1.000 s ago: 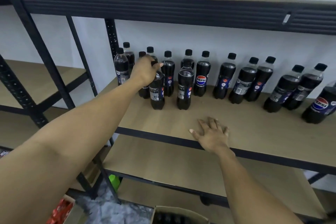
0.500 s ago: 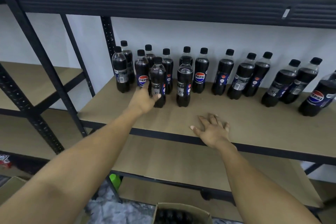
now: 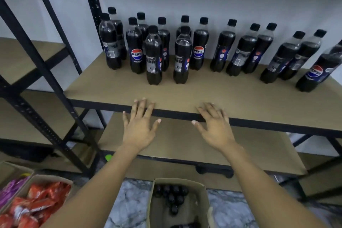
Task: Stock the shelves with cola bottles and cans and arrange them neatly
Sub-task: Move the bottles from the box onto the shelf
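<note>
At 7 o'clock are boxes of snack packets [image 3: 33, 198], not task stock. My left hand [image 3: 139, 127] is spread and empty, fingertips over the front rail of the shelf [image 3: 240, 102]. My right hand [image 3: 215, 129] lies the same way.

The bottles [image 3: 222, 46] line the back at 12 o'clock, two standing forward of the row. The carton [image 3: 199, 200] at 6 o'clock holds more, and I see no cans. I judge the job partly done.

The front half of the board is open. The post [image 3: 44, 72] at 10 o'clock crowds the left.
</note>
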A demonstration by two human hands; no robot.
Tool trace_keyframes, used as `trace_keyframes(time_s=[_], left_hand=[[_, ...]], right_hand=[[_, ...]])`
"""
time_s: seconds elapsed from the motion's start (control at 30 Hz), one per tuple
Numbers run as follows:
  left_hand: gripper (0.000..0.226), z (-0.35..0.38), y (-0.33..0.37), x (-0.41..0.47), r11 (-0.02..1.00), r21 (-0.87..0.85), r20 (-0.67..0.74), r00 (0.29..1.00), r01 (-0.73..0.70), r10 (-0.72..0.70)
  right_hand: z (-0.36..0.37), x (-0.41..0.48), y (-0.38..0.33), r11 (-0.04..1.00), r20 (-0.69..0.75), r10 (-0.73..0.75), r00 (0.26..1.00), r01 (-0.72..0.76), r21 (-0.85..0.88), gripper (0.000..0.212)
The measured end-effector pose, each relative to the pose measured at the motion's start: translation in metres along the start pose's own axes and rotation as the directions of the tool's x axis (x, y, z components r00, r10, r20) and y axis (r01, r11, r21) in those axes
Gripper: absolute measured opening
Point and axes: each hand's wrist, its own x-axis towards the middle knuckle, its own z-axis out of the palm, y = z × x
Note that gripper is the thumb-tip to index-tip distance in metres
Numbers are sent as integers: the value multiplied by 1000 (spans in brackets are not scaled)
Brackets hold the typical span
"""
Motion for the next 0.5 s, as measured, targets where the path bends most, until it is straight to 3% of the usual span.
trace_keyframes(time_s=[0.13,0.27,0.37,0.5], left_hand=[[62,29,2,-45,994,-103,29,999,27,-24],[62,95,-5,-99,969,-200,222,970,146,-101],[54,153,-9,-137,915,-261,400,897,308,-188],[44,246,-21,-181,811,-268,581,759,520,-295]], right_hand=[[30,-67,5,991,-76,-81,994,88,102,57],[99,-112,33,976,251,25,968,-78,205,68],[162,-135,61,946,491,70,868,-213,243,71],[253,-152,94,918,693,63,718,-315,242,71]])
